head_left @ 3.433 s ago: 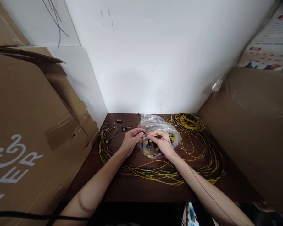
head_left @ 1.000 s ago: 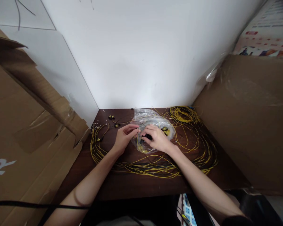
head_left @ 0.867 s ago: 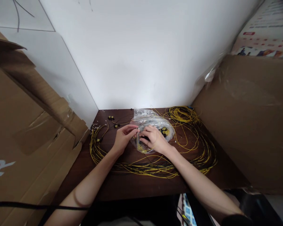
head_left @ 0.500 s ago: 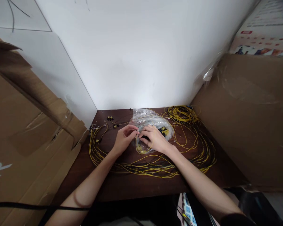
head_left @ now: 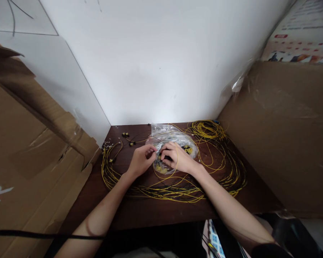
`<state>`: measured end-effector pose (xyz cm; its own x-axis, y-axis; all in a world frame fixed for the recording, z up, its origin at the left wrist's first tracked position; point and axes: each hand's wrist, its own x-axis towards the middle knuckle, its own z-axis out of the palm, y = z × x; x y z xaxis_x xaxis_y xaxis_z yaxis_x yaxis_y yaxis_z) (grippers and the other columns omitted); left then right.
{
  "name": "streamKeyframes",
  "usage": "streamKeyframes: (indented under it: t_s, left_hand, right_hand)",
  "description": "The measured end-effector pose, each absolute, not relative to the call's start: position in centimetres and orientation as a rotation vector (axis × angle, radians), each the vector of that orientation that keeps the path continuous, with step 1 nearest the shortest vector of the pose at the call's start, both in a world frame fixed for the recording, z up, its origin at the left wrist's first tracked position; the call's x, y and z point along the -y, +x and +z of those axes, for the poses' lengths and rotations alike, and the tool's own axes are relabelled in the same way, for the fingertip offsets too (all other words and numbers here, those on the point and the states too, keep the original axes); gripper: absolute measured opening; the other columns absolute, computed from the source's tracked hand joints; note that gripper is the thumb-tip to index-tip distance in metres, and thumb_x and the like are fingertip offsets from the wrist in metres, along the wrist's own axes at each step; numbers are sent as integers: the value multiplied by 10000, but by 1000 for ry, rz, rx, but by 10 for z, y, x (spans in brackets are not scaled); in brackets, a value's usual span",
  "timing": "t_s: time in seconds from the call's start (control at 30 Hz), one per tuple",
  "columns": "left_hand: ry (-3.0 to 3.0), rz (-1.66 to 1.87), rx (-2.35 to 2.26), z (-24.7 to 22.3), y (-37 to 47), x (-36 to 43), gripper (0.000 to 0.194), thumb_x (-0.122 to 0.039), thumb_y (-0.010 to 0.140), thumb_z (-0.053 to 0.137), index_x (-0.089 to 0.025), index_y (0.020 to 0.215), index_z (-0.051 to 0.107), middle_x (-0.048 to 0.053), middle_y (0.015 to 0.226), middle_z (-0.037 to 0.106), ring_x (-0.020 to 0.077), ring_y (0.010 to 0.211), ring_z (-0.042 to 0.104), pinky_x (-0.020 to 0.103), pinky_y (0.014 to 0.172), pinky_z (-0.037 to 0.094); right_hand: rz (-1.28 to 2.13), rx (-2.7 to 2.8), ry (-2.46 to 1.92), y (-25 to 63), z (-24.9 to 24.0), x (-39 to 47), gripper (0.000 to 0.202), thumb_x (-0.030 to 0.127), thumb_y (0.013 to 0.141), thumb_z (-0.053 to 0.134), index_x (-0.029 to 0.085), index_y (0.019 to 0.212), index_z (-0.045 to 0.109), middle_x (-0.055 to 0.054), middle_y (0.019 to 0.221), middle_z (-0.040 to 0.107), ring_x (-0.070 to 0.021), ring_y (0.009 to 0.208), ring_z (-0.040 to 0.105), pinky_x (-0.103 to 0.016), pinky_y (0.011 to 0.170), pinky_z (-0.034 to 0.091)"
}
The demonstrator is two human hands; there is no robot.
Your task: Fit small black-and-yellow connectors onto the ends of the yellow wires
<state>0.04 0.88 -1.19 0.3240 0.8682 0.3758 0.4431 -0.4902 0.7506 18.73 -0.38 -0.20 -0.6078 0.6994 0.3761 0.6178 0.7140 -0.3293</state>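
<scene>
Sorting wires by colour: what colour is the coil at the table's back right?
Yellow coil; the head view shows it best.

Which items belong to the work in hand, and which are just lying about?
Likely in the work:
- yellow-and-black wire bundle
- clear plastic bag, under both hands
- yellow-and-black parts in it

Probably just lying about:
- left cardboard box
- right cardboard box
- printed sheet
- thick black cable

A dark brown tabletop (head_left: 150,215) bears yellow-and-black wires (head_left: 172,193) and a clear plastic bag (head_left: 161,130).
</scene>
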Motion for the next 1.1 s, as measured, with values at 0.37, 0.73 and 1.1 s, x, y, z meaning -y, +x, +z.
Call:
streamKeyframes:
  t_s: [0.37,0.73,1.1]
  left_hand:
    - [1970,1075,-1181,-11,4,-6,138,-198,738,533,-115,807,620,-2,617,553,78,518,468,177,495,368]
    - [1952,1085,-1159,-14,3,-8,135,-190,737,538,-125,817,625,-20,602,497,73,535,428,168,494,349]
    - [1936,1095,-1143,-14,5,-8,149,-217,738,547,-131,822,634,-21,592,495,70,519,414,165,480,345]
  right_hand:
    - [251,2444,-1026,193,-4,0,142,204,783,609,177,918,641,-53,936,579,-188,917,480,-339,815,374]
    - [245,2443,-1051,195,-7,-4,136,132,778,585,184,881,658,-45,845,584,-164,821,529,-296,765,386]
    - [315,2394,-1000,192,-10,-4,162,67,778,533,161,857,638,-51,843,602,-153,799,550,-264,752,418]
